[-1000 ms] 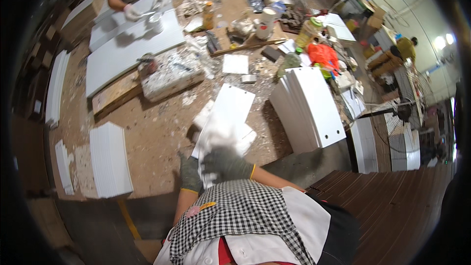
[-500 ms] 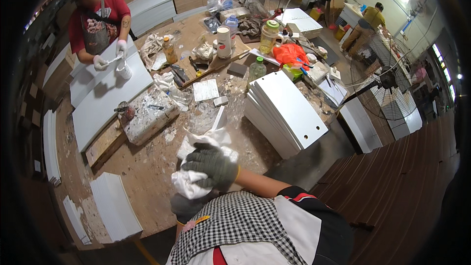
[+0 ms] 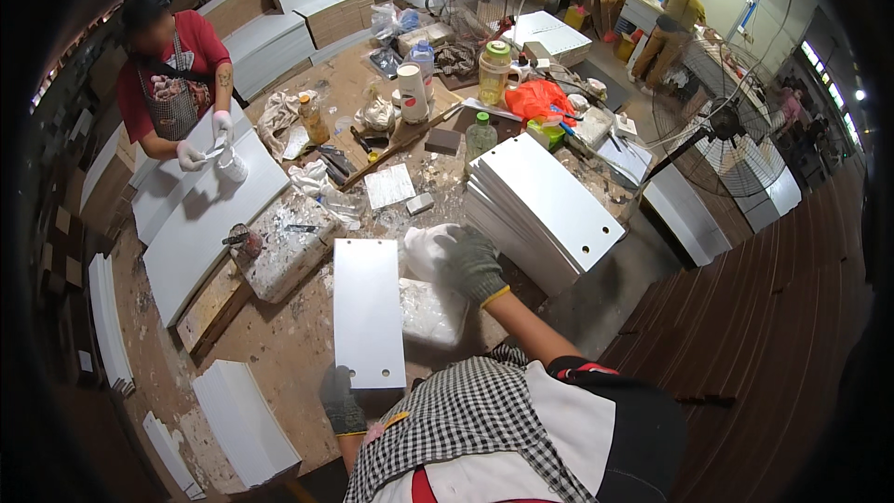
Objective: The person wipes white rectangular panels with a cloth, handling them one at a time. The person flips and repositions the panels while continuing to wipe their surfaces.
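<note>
A white panel with two holes at its near end faces up in front of me. My left hand, in a dark grey glove, grips its near left corner; the fingers are partly hidden by the panel. To the right, my right hand in a matching glove is closed over a bunched white cloth, apart from the panel. Beneath the cloth and beside the panel is a white, plastic-wrapped pad. Close by on the right stands a leaning stack of white drilled panels.
A paint-stained block stands left of centre, and white boards lie near left. Bottles, a red plastic bag and rags crowd the far side. Across the table a co-worker holds a white cup. A fan stands at right.
My right hand has moved the cloth to the right and away from me. The panel, mostly hidden behind the cloth before, now shows its broad face. My left hand has come into clearer view.
</note>
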`<state>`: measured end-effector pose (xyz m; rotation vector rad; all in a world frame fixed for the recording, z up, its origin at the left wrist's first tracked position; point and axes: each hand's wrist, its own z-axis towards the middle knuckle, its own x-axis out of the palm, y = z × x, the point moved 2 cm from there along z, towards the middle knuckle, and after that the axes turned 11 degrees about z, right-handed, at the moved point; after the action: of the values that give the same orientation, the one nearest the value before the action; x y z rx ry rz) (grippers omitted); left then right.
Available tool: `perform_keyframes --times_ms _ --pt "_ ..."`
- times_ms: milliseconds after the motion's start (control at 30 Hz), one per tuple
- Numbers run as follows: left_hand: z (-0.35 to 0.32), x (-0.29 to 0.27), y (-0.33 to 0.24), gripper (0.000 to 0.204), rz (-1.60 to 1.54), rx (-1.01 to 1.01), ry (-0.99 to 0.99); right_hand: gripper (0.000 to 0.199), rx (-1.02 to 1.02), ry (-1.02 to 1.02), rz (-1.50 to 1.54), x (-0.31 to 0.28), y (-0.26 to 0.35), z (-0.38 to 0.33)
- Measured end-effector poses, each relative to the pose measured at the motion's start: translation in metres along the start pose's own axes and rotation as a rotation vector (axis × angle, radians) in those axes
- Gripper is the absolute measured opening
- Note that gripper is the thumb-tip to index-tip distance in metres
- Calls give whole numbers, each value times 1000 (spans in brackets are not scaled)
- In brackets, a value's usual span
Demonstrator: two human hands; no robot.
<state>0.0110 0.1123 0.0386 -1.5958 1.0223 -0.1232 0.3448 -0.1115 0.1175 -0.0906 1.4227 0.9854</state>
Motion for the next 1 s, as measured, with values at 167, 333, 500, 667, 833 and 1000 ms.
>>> perform_keyframes --times_ms 167,333,500,667,833,1000 --pt "-26 41 -61 35 -441 125 70 73 367 345 941 -6 52 -24" --pt "-32 50 -105 64 599 357 422 55 305 -57 1002 -89 35 -23" --pt "30 -66 -39 71 1109 459 -355 25 59 -611 479 -214 -62 -32" --pt "-9 -169 62 87 1603 -550 -592 30 425 -543 -12 -238 -155 -29" --pt "-39 -177 106 89 1676 -528 -683 28 462 -308 -252 -219 -180 -17" --pt "-53 -167 111 53 1523 -335 -927 22 152 -616 -115 -189 -99 -10"
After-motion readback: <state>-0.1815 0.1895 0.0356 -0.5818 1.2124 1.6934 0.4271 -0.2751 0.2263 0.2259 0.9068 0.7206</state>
